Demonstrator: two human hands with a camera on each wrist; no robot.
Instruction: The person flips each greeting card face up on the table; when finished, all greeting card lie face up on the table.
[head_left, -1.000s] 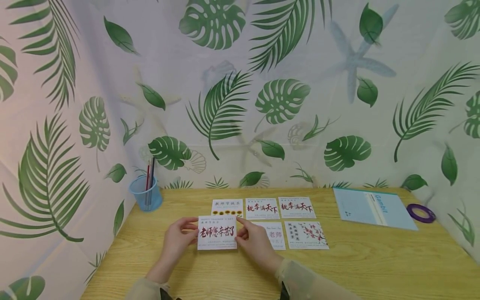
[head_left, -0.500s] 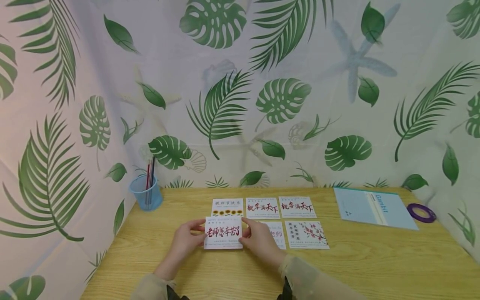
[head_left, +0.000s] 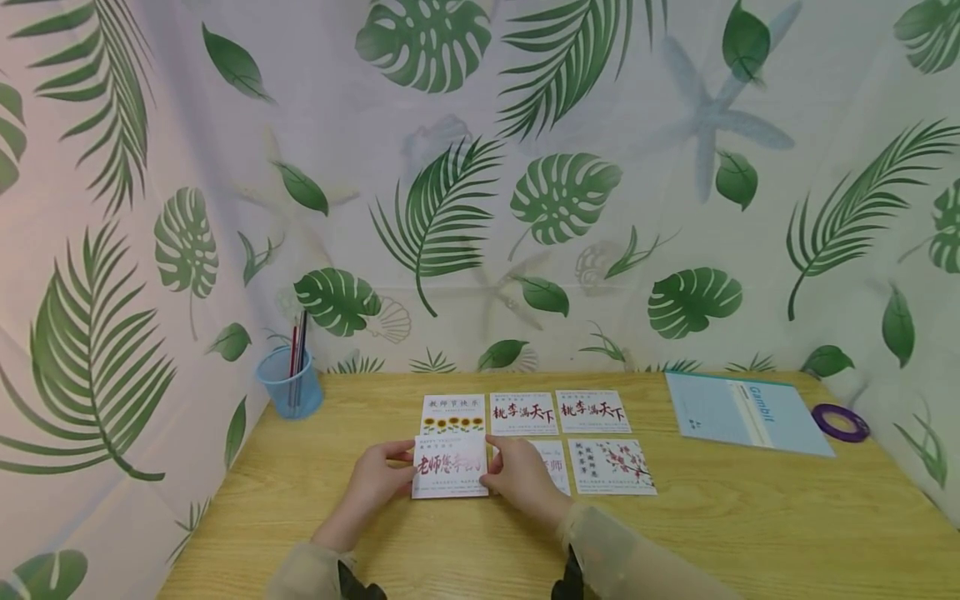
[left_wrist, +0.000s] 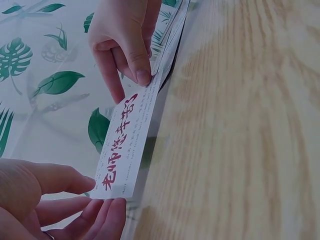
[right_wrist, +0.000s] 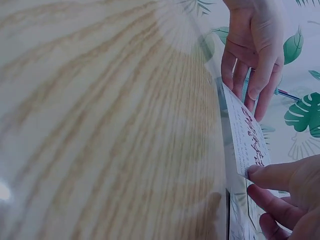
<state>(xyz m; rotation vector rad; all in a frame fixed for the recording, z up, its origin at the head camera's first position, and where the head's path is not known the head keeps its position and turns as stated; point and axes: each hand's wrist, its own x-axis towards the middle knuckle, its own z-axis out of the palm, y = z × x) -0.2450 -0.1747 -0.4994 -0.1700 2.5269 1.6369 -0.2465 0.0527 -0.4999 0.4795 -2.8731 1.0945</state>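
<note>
A white card [head_left: 450, 468] with dark red Chinese brush lettering is held between both hands in the head view, at the left end of the front row of cards. My left hand [head_left: 381, 475] pinches its left edge, thumb and fingertips at the side in the left wrist view. At the right edge, my right hand [head_left: 525, 477] pinches it between thumb and fingers, as the right wrist view shows. Just behind lies a sunflower card [head_left: 453, 412]. Partly covered by the right hand is another lettered card [head_left: 557, 467].
Two matching red-lettered cards [head_left: 523, 414] lie in the back row, and a plum-blossom card [head_left: 613, 467] in the front row. A blue pen cup [head_left: 288, 390] stands back left. On the right are a light blue notebook [head_left: 720, 412] and a purple tape ring [head_left: 840, 423].
Both hands have shifted the held card a little to the right, into line below the sunflower card. Glare now crosses its lettering. The other cards have stayed put.
</note>
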